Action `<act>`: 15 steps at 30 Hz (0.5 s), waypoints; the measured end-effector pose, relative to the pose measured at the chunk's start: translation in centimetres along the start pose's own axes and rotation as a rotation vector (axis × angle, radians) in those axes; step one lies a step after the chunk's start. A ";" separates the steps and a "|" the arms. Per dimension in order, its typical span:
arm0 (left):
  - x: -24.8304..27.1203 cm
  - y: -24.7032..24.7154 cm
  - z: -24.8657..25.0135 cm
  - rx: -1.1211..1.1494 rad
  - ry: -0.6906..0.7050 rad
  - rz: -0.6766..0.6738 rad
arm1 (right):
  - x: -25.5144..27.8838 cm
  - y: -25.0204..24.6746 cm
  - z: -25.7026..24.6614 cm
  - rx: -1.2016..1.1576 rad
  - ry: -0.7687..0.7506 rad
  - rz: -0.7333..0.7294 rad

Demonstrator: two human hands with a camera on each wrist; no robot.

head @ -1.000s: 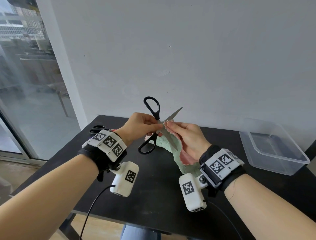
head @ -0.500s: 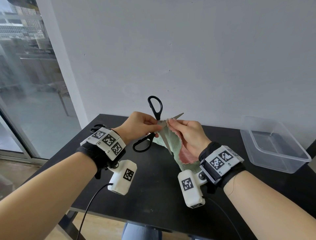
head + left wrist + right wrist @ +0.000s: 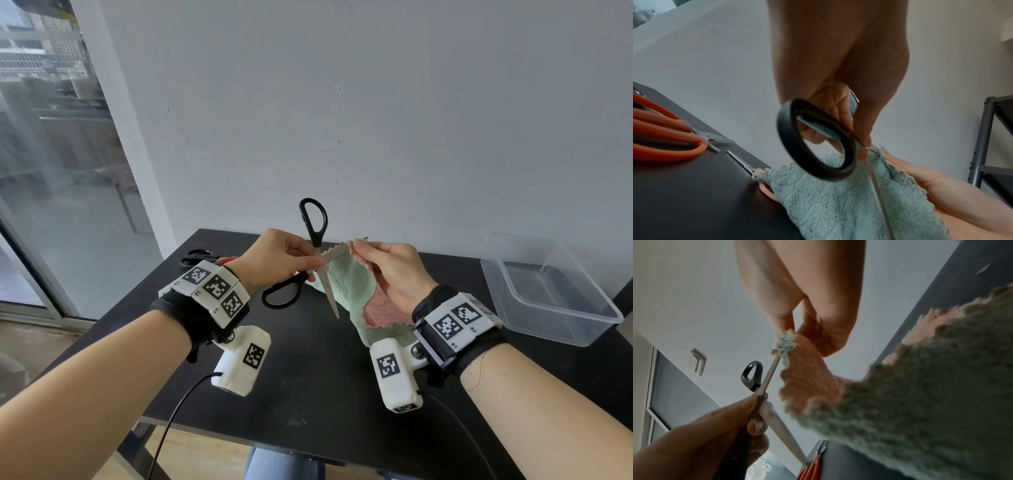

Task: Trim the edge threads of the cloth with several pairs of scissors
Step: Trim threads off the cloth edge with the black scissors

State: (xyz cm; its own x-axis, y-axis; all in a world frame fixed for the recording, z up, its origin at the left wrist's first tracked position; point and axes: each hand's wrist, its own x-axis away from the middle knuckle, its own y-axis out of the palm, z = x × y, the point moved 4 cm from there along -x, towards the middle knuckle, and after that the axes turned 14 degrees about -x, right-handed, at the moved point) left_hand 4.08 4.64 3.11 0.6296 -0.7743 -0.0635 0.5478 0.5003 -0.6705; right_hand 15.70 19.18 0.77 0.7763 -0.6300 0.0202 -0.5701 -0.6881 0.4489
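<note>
head: cloth (image 3: 346, 284) pinched between right fingers (image 3: 364, 247)

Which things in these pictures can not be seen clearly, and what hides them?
- Orange-handled scissors: cut off by the left edge of the left wrist view; in the head view mostly hidden behind the left wrist.
- Second black scissors: blades hidden behind the left wrist band.
- Cloth: lower part hidden by the right wrist camera; blurred in the right wrist view.
- Edge threads: too small.

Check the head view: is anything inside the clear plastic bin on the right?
No. The clear plastic bin shows only its bare transparent bottom against the black table.
</note>
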 end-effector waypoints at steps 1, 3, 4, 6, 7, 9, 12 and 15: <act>0.0 0.0 0.1 0.003 -0.001 0.000 | 0.0 -0.1 0.0 0.005 0.000 -0.002; 0.1 -0.1 0.1 -0.009 -0.005 0.001 | -0.1 -0.2 -0.1 0.001 0.002 0.001; 0.1 -0.1 0.2 -0.021 -0.005 -0.001 | -0.1 -0.3 -0.1 -0.010 0.004 0.004; 0.0 -0.2 0.2 -0.041 -0.007 -0.006 | -0.2 -0.4 -0.3 -0.040 0.012 0.011; -0.1 -0.2 0.1 -0.043 -0.010 -0.008 | -0.2 -0.5 -0.4 -0.052 0.016 0.018; -0.1 -0.2 0.0 -0.031 -0.017 -0.008 | -0.3 -0.6 -0.4 -0.072 0.021 0.032; -0.1 -0.2 -0.2 -0.006 -0.024 0.001 | -0.5 -0.7 -0.3 -0.088 0.019 0.044; -0.1 -0.1 -0.4 0.013 -0.023 0.011 | -0.6 -0.8 -0.2 -0.089 0.006 0.047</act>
State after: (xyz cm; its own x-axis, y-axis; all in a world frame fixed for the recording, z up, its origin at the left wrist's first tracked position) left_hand 3.80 4.52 2.88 0.6476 -0.7601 -0.0536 0.5483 0.5137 -0.6599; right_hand 15.77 20.13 0.59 0.7509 -0.6586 0.0483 -0.5800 -0.6229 0.5249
